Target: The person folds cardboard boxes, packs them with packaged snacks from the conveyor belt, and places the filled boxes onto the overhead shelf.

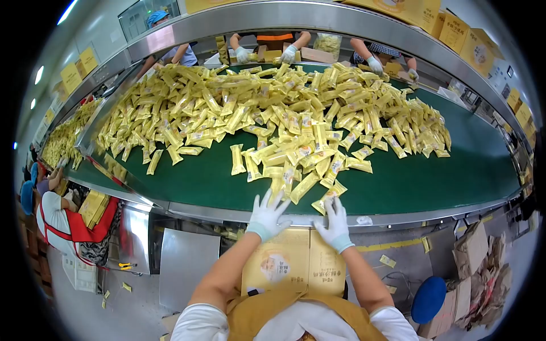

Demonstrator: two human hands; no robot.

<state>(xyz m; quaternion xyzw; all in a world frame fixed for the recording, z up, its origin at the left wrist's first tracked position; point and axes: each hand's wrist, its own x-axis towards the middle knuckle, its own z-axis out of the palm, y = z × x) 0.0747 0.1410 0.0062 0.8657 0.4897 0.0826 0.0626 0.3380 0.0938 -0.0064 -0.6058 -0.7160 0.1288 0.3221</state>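
Observation:
Both my hands wear white gloves and reach over the near edge of a green conveyor belt (199,184). My left hand (269,216) has its fingers spread, its tips by the closest yellow snack packets (305,186). Fingers apart as well, my right hand (334,226) is at a single yellow packet (329,196) near the belt's rim; whether it touches is hard to make out. Neither hand grips anything. Below my forearms stands a yellow printed carton (287,261), close against my body. A big heap of the same packets (227,105) covers the belt's middle and far side.
Across the belt, co-workers' gloved hands (289,54) work beyond the heap. Another person in a red apron (94,227) sits at the left. A steel rail (239,24) arches overhead. A blue stool (428,300) and flattened brown cardboard (478,278) are at the right.

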